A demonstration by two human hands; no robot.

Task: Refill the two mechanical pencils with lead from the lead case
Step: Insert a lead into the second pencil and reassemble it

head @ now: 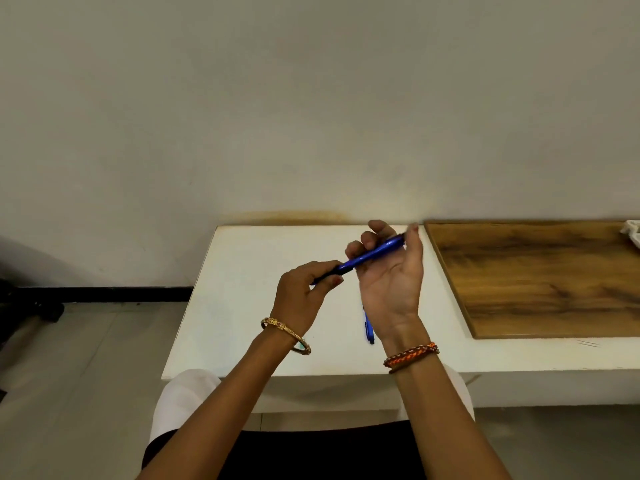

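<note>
Nearest the camera: both forearms reach up from the lap over the near edge of the white table. Gold bangle on the left wrist, orange braided band on the right wrist.

Second blue pencil lies flat on the table, below the grip and just left of the right wrist, partly hidden by the right hand; its dark end points toward the person.

Left hand is closed on the dark lower end of the held blue pencil, thumb and fingers pinching it; that tip section pokes out down-left past the thumb.

Right hand, palm toward the camera, has its fingers curled round the blue barrel, just up-right of the left-hand pinch. Thumb sits at the far upper end of the pencil; that end is blurred, so cap on or off cannot be told.

The held pencil is off the table, tilted, low end left, high end right, spanning both hands.

Lead case: cannot be made out anywhere.

Farther right of the grip: a wood-grain board flat on the table, reaching to the wall. Something white at its far right corner, cut off by the frame.

Beyond: plain wall. Left of the table: floor and a dark baseboard strip.
</note>
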